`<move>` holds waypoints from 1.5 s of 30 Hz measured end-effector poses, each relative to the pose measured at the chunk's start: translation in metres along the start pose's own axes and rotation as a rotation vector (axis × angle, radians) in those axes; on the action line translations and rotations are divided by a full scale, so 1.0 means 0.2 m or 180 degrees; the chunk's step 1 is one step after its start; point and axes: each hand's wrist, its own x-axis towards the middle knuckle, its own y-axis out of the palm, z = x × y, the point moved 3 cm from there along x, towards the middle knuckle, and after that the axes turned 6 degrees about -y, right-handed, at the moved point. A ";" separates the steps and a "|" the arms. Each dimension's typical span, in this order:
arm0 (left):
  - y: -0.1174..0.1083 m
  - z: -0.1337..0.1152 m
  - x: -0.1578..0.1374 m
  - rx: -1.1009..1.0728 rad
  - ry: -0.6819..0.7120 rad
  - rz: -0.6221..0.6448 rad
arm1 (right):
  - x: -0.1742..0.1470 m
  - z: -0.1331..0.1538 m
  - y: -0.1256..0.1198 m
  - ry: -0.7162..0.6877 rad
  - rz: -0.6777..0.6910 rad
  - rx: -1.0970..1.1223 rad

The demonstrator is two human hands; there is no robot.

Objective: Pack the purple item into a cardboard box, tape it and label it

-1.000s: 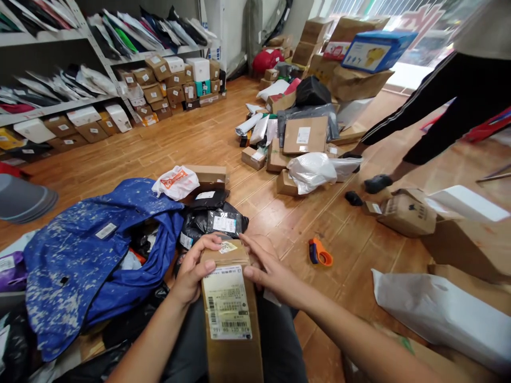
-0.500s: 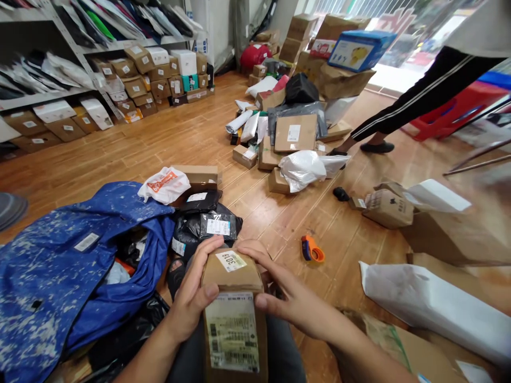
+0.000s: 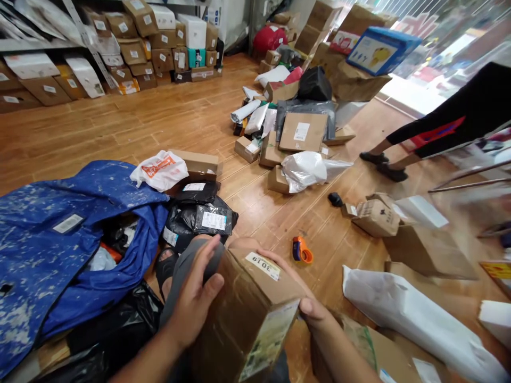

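A brown cardboard box is turned at an angle over my lap. Its top flap bears a white label reading 3019, and a larger printed label covers the side facing down and to the right. My right hand grips the box's right side, thumb on the near corner and fingers along the far edge. On the other side, my left hand is open, fingers stretched and thumb apart, close by the box's left face; whether it touches is unclear.
A blue sack with parcels inside lies at left, beside black packages. An orange tape dispenser is on the floor. Parcels are heaped ahead. At right are a long white package and a standing person's legs.
The box has been turned so its printed side faces right. My left hand has come off its top corner, and my right hand has stayed on it. The person at right has stepped.
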 end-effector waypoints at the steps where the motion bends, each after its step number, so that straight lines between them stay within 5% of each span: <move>1: -0.01 -0.02 0.05 -0.0195 -0.0124 0.0285 | 0.01 -0.01 0.00 -0.0026 0.0040 0.0058; 4: -0.01 -0.09 0.14 -0.0711 -0.0296 0.0785 | 0.07 0.00 0.02 -0.0065 0.0161 0.0139; 10: 0.05 -0.16 0.20 -0.1302 -0.0314 0.0579 | 0.14 -0.02 0.00 -0.0111 0.0359 0.0479; 15: 0.06 -0.18 0.23 -0.1076 -0.0248 0.0331 | 0.14 -0.08 -0.06 0.0030 0.0303 0.0638; 19: 0.05 -0.22 0.19 -0.0951 -0.0126 0.0280 | 0.10 -0.10 -0.08 0.0025 0.0367 0.0619; 25: 0.03 -0.24 0.10 -0.0889 0.0097 0.0738 | 0.06 -0.10 -0.06 -0.0066 0.0302 0.0790; 39: 0.11 -0.29 -0.01 -0.0916 0.0193 0.0124 | 0.05 -0.12 -0.01 -0.0037 0.0259 0.1184; 45: 0.08 -0.26 -0.05 -0.1225 0.0133 0.0810 | 0.00 -0.15 0.00 0.0073 0.0397 0.1385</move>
